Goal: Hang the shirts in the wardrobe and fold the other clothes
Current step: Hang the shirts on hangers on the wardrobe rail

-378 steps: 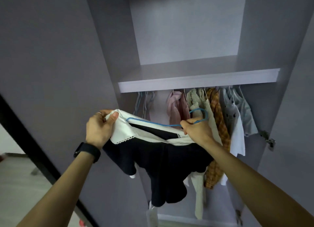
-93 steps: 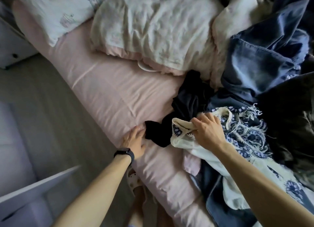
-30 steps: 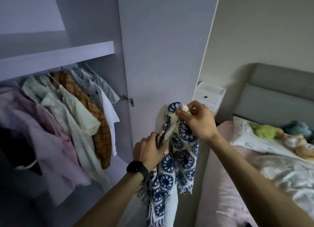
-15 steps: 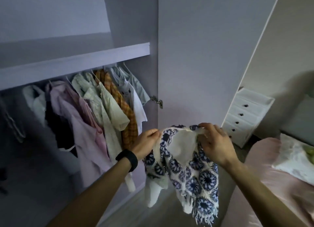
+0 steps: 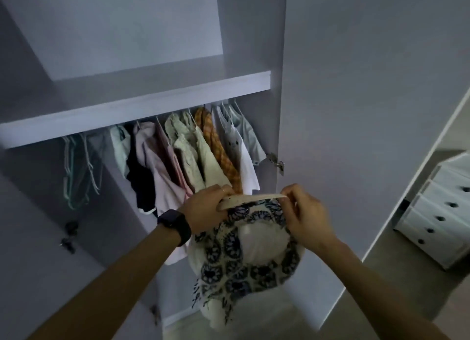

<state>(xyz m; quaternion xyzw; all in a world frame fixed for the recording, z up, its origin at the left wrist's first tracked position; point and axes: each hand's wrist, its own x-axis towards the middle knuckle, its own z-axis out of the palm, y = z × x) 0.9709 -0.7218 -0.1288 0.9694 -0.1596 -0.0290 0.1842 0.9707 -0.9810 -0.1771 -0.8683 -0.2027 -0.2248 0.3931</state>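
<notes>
Blue-patterned shirt (image 5: 221, 271), top edge pinched by left hand (image 5: 206, 210) and right hand (image 5: 307, 212), hangs before the wardrobe (image 5: 142, 103).

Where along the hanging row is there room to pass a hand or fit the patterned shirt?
Free for the patterned shirt: a narrow gap between the empty hangers and the pale green garment, at the row's left; the shelf above shows nothing on it. Crowded: from the dark garment to the white shirts by the hinge, clothes press together.
</notes>
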